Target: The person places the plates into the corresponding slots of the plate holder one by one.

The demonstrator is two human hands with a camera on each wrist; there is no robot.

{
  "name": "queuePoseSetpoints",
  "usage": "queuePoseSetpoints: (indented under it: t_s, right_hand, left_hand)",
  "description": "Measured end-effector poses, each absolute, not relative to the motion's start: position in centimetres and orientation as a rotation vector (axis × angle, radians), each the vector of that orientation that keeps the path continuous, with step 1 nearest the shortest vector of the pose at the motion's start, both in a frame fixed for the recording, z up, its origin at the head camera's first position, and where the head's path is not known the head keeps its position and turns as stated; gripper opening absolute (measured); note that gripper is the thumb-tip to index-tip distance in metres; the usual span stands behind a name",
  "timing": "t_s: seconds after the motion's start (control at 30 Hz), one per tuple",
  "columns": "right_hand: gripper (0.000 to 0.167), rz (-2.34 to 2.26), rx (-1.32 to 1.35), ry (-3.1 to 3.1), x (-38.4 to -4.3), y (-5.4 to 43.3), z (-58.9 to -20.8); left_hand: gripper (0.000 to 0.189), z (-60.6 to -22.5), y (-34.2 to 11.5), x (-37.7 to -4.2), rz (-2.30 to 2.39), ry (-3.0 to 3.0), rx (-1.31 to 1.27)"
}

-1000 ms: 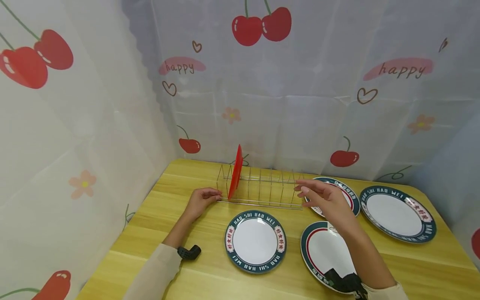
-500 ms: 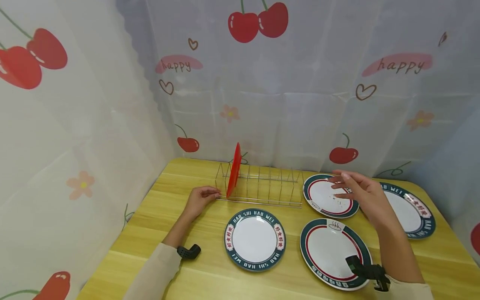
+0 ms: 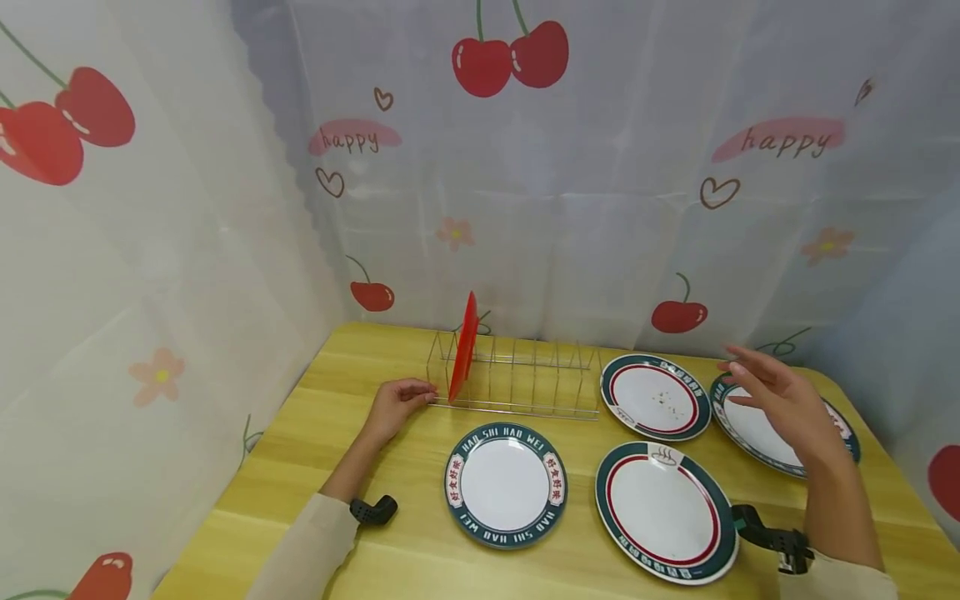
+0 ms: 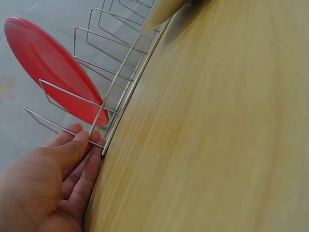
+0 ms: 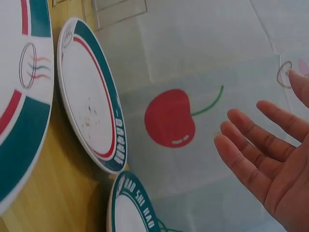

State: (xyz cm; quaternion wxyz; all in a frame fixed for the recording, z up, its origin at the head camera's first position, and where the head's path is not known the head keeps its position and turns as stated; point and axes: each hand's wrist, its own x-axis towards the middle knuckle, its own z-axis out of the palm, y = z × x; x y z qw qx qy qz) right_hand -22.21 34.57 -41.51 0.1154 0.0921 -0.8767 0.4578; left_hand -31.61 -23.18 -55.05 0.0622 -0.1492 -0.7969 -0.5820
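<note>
1. Cherry-print cloth (image 3: 570, 250): hangs beyond left grip (image 3: 402, 406) and right grip (image 3: 783, 404), and along both sides.
2. Bench (image 3: 420, 550): yellow wood grain, beneath both grips.
3. Wire rack (image 3: 512, 379): left end pinched between left grip's thumb and fingers; steady hold seems wise, as light wire may slide.
4. Flat plates: rightmost plate (image 3: 757, 429) below right grip, its fingers spread, holding nothing; rim likely the surest hold. Speckled plate (image 3: 654, 398) and near plate (image 3: 667, 512), left of right grip. Lettered plate (image 3: 506, 485), right of left grip.
5. Red plate (image 3: 463, 350): on edge in rack, just right of left grip.
</note>
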Motion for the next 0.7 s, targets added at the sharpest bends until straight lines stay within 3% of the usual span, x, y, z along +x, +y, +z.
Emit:
queuePoseSetpoints:
  t_s: [0.27,0.7]
  right_hand:
    - [0.057,1.252,0.118,-2.610,-21.6,38.3,-42.8]
    - [0.072,1.095,-0.375,-2.651,-20.2,42.2,-44.9]
  left_hand:
    - [0.014,-54.3,-22.9,-30.9,-1.776,-2.419,-0.440]
    - [0.014,-54.7,-23.0,-31.1,-1.794,-2.412,-0.438]
